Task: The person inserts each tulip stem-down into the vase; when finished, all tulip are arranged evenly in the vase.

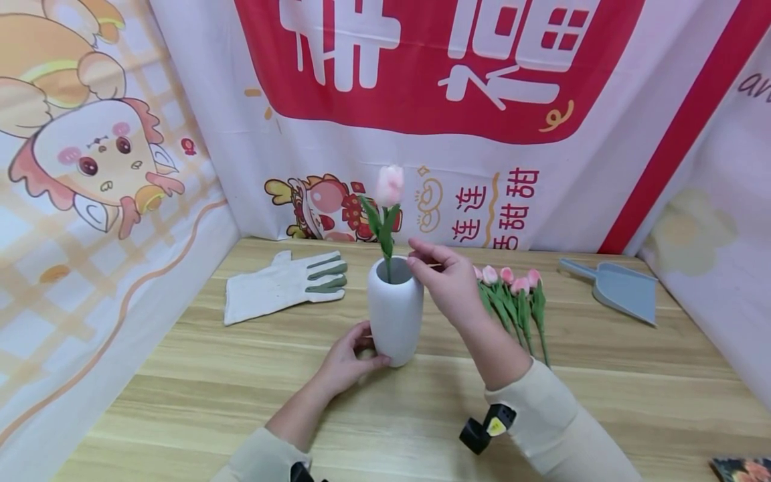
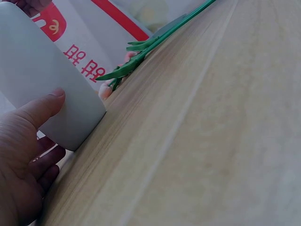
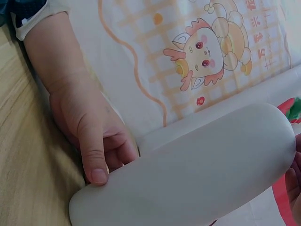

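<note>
A white vase (image 1: 395, 321) stands upright on the wooden table, holding one pale pink tulip (image 1: 389, 187) with green leaves. My left hand (image 1: 351, 361) holds the vase low down, its thumb on the near side and its fingers around the left. In the left wrist view, the thumb of the left hand (image 2: 28, 146) presses the vase wall near its base. My right hand (image 1: 448, 281) is at the right of the vase's rim, thumb and forefinger apart, without the stem between them. Only some fingers of the right hand (image 3: 294, 181) show at the right wrist view's edge.
Several pink tulips (image 1: 518, 301) lie right of the vase, partly behind the right forearm. A white and green glove (image 1: 283, 284) lies at the left. At the far right is a grey-blue dustpan (image 1: 623, 291). Printed cloth (image 1: 434, 120) hangs along the table's back edge.
</note>
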The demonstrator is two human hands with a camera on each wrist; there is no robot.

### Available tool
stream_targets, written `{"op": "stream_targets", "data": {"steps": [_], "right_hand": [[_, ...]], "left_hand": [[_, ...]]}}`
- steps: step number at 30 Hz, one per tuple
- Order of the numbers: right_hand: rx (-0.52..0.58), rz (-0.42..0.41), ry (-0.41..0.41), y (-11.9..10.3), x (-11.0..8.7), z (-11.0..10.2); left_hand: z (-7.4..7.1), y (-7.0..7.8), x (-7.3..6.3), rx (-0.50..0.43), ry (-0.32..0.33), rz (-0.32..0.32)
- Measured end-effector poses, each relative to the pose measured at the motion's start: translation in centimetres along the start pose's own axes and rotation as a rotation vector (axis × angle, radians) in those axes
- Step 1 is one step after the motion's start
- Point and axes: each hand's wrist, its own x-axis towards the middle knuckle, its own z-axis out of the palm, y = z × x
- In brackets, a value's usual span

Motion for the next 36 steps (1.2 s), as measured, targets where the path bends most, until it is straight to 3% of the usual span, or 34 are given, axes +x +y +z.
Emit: {"op": "stream_targets", "data": {"steps": [10, 16, 24, 27, 32, 36], "right_hand": [[-0.014, 0.044, 0.018, 1.1, 0.0, -1.9], [-0.013, 0.107, 0.053, 3.1, -0.2, -4.8], [-0.010, 0.123, 0.184, 7.2, -0.9, -9.5], [-0.075, 0.200, 0.210, 8.7, -1.4, -11.7], [-0.223, 0.347, 0.168, 11.2, -2.6, -15.2], [-0.277, 0.353, 0.123, 13.2, -3.3, -17.1]], "left_hand": [[0.1, -0.1, 0.0, -0.007, -0.004, 0.007], [0.1, -0.1, 0.0, -0.008, 0.001, 0.013], [0.2, 0.1, 0.0, -0.004, 0.005, -0.002], [0.2, 0.1, -0.1, -0.004, 0.009, -0.002], [0.2, 0.0, -0.1, 0.000, 0.012, 0.010], [0.2, 0.1, -0.2, -0.006, 0.013, 0.004]]}}
